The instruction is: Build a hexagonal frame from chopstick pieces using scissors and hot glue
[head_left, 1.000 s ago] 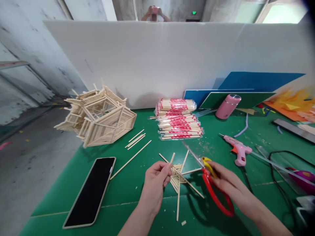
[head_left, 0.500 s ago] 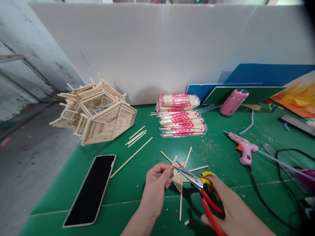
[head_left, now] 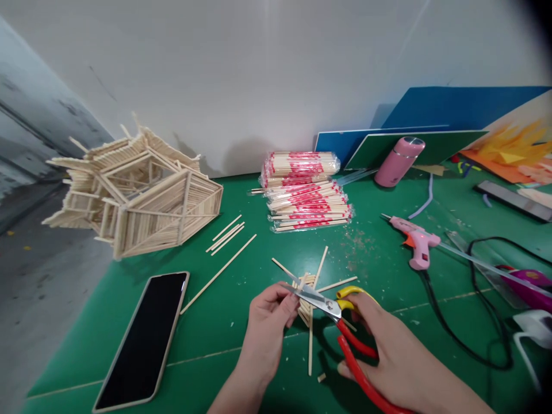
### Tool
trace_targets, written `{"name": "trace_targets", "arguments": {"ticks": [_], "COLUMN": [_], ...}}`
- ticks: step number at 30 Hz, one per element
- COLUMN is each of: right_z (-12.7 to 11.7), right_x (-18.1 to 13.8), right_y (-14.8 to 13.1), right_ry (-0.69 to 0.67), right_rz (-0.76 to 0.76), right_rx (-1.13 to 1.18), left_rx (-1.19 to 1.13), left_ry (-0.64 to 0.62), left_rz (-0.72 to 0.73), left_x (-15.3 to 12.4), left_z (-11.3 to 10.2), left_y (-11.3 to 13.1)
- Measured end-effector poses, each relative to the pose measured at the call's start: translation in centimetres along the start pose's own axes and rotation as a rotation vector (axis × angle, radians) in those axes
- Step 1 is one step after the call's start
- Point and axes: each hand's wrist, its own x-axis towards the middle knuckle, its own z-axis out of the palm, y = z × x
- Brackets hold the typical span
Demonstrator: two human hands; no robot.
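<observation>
Left hand (head_left: pixel 266 330): thumb and forefinger pinch a short, pale wooden stick (head_left: pixel 303 279); whether it is joined to anything, I cannot tell. Right hand (head_left: pixel 388 345): wrapped round the steel scissors with red and yellow handles (head_left: pixel 334 309), blades parted at the stick, close to my left fingertips. Contact of edge and wood not clear. Under the blades, on the green bench (head_left: pixel 211 368): a star-shaped lattice of pale wooden sticks (head_left: pixel 311 339), its centre partly hidden.

Technique, my judgement: seat the wood well back toward the pivot, square to the blades; hold fingertips clear of the edge; one firm squeeze, offcut aimed down.

Containers. Beyond the lattice: piled clear plastic packets with red print (head_left: pixel 308 204), filled with pale wooden sticks; number not readable. To their right: a pink cylindrical bottle with metallic lid (head_left: pixel 399 163), capped, contents not visible. Uncontained, left of the lattice: several loose pale sticks (head_left: pixel 226 237).
</observation>
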Motion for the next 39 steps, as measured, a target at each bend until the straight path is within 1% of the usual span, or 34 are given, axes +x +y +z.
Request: {"name": "trace_targets", "arguments": {"ticks": [3,10,16,22,26,31,34,39], "right_z": [-0.1,-0.1,0.0,-0.3,-0.3,-0.2,-0.2,0.1], "right_x": [0.0,-0.1,-0.3,-0.2,-0.2,0.1,0.3,0.4], "right_y": [-0.1,-0.1,0.1,-0.4,-0.6,-0.7,-0.7,-0.4], "right_ry": [0.004,-0.042,-0.034,-0.081,-0.123,-0.147,-0.133,-0.156], "right_rz": [-0.013,0.056,0.059,0.131,0.152,0.171,0.16,0.164], "right_rx": [0.008,0.007,0.005,0.005,0.016,0.023,0.014,0.03], "left_rx": [0.005,0.001,0.007,0.032,0.063,0.157,0.206,0.249], "left_ry": [0.009,0.035,0.033,-0.008,-0.047,-0.078,-0.108,-0.142], "left_rz": [0.0,0.015,0.015,0.031,0.038,0.131,0.15,0.188], "left_x": [0.0,0.0,-0.2,0.1,0.3,0.2,0.1,-0.1], "left_z": [0.1,0.4,0.4,-0.1,-0.5,-0.7,-0.7,-0.5], "left_y": [0.0,0.1,0.2,-0.3,-0.5,-0.4,-0.2,0.2]}}
